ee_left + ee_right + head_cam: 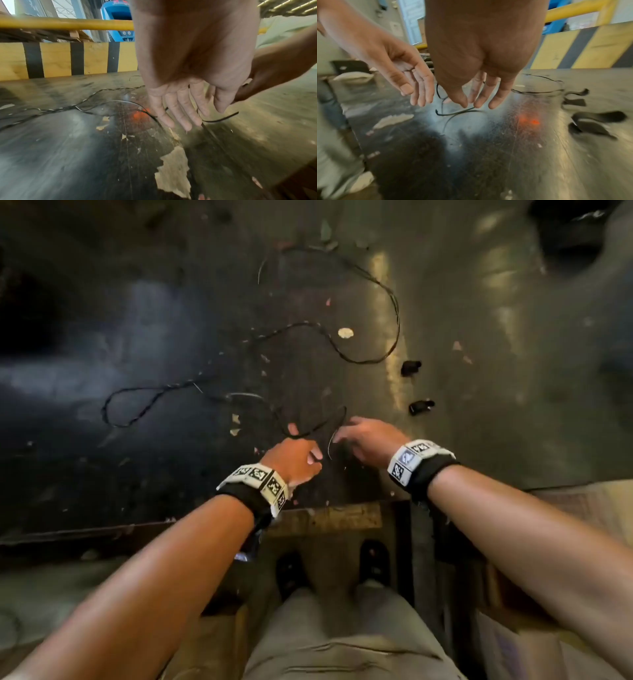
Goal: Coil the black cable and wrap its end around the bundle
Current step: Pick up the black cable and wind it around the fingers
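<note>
Black cable (363, 350) sprawled uncoiled in loose loops over the worn dark table (137, 344), with its near end curling just beyond and beneath both sets of fingertips. Left hand (291, 460) above the table with fingers (173, 112) straight and slightly spread, pointing down at the cable; strands passing behind the fingertips in the left wrist view, contact not determinable, nothing gripped. Right hand (370, 440) just beside the left, fingers (494, 97) extended and relaxed, tips directly above a curved cable strand (460, 113), apparently apart from it. Cable's farther loops well beyond the fingers, toward the table's far side. Two small black pieces (416, 385) on the table off to the right of the right fingers, apart from the cable.
</note>
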A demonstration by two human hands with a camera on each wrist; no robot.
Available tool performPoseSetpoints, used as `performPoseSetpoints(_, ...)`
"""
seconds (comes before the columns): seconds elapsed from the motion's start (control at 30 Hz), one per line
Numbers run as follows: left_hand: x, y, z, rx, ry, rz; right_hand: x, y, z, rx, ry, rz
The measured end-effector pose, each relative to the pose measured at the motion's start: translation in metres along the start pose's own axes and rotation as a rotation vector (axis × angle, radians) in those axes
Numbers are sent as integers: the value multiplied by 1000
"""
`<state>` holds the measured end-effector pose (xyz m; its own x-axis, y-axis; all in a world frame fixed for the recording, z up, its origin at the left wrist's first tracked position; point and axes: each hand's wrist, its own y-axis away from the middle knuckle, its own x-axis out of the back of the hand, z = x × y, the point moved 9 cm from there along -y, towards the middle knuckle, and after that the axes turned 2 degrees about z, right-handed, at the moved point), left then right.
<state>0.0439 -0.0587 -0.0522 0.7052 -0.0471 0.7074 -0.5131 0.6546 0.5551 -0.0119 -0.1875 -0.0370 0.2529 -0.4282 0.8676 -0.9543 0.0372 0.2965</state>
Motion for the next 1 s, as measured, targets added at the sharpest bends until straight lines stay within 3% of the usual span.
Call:
performPoseSetpoints(0.27,-23,-8,-11,78,78,-25,-19,-26,-4,96,296,-124)
performPoseSetpoints(0.6,-30,-4,-22,185,195,-15,-23,-30,-10,240,264,-92)
performPoseSetpoints(0.8,-25,7,-27,237,319,61,-14,-27,-24,355,237,43)
performPoseSetpoints(1.0,8,32,-10,199,645,15,51,-22,-56,418,20,199)
